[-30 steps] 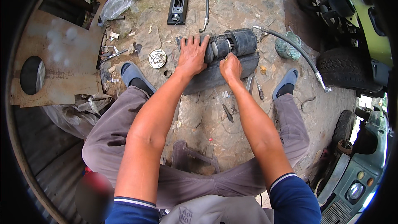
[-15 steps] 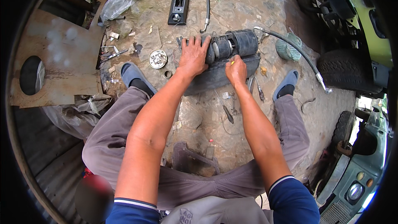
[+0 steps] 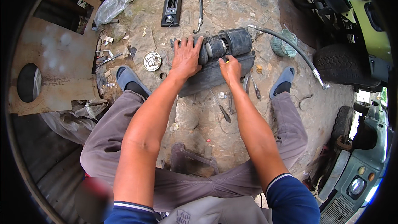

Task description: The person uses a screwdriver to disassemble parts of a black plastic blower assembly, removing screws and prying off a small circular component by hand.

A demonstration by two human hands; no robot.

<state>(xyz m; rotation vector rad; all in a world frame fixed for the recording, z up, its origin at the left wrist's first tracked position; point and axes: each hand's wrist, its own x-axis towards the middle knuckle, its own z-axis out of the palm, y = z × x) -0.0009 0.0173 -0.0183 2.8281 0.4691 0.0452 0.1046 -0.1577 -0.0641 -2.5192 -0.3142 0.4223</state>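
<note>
The black unit (image 3: 238, 41) lies on the ground (image 3: 232, 6) between the sandals (image 3: 126, 77), the left hand (image 3: 186, 57) on its left part, fingers slightly spread, the right hand (image 3: 231, 70) gripping a mostly hidden yellow tool (image 3: 226, 62) at its near side.

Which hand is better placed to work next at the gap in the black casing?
Probably the right hand: it holds a small yellow object near the gap, while the left hand rests farther off on the casing.

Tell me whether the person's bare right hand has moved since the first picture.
Yes, slightly: the bare right hand has shifted toward the person's right, judged against the black cylindrical housing just beyond it.
</note>
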